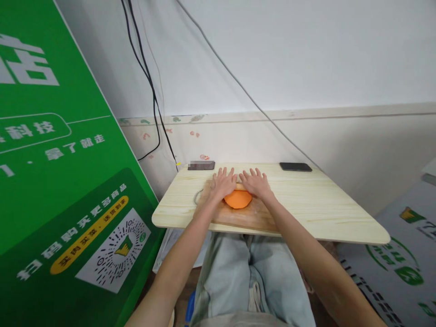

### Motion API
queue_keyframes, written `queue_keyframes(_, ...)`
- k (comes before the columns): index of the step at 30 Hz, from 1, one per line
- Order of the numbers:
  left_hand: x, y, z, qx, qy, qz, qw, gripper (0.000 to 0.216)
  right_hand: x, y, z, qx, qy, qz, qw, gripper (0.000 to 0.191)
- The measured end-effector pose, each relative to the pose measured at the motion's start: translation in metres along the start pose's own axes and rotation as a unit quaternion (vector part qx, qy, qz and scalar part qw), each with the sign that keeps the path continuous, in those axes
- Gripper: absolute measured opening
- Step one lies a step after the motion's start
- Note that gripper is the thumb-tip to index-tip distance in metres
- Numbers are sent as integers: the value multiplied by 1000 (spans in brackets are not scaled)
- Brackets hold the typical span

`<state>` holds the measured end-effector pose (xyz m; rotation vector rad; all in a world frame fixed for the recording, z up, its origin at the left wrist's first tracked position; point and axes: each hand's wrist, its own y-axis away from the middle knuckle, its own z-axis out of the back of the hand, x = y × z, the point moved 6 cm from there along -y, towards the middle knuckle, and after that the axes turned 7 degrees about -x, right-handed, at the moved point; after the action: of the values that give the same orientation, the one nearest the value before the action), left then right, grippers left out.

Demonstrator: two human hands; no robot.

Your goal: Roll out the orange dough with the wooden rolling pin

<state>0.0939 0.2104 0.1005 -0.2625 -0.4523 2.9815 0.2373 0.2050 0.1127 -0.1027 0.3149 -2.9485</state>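
A flat, rounded orange sheet of dough or clay lies on a wooden board near the table's front edge. Across its far edge rests a light wooden rolling pin, mostly covered by my hands. My left hand lies palm down over the pin's left part, fingers spread and pointing away from me. On the pin's right part rests my right hand, likewise flat with its fingers stretched out. Neither hand has its fingers wrapped round the pin. A metal loop handle shows at the board's left side.
Two phones, a left one and a right one, lie along the back of the pale wooden table. A green printed panel stands close on the left. Black cables hang down the wall behind the table.
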Motion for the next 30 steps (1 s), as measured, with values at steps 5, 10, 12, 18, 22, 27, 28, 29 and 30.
queue_keyframes(5, 1, -30, -11, 23, -16, -6, 1000, 58, -9, -27, -6, 33, -28, -20, 999, 62)
queue_keyframes(10, 4, -52, -21, 60, -17, -10, 998, 47, -15, -42, -11, 43, -40, -46, 997, 63)
queue_keyframes(12, 5, -58, -22, 68, -19, -8, 997, 43, -16, -46, -12, 39, -42, -55, 997, 63)
queue_keyframes(18, 5, -58, -22, 51, -21, -14, 998, 45, -15, -46, -13, 7, -36, -58, 998, 59)
queue_keyframes(22, 3, -46, -18, 27, -28, -16, 999, 45, -13, -42, -11, 1, -31, -53, 998, 57)
queue_keyframes(27, -2, -24, -7, 10, -37, -17, 999, 45, -7, -25, -3, -6, -19, -21, 1000, 53)
queue_keyframes(28, -3, -19, -4, 9, -38, -17, 999, 46, -4, -19, -1, -9, -12, -3, 1000, 53)
queue_keyframes(29, -4, -15, -2, 8, -39, -17, 999, 46, -1, -14, 1, -11, -2, 17, 1000, 52)
queue_keyframes(30, -5, -10, 0, 9, -41, -18, 999, 47, 1, -9, 2, -13, 10, 34, 999, 53)
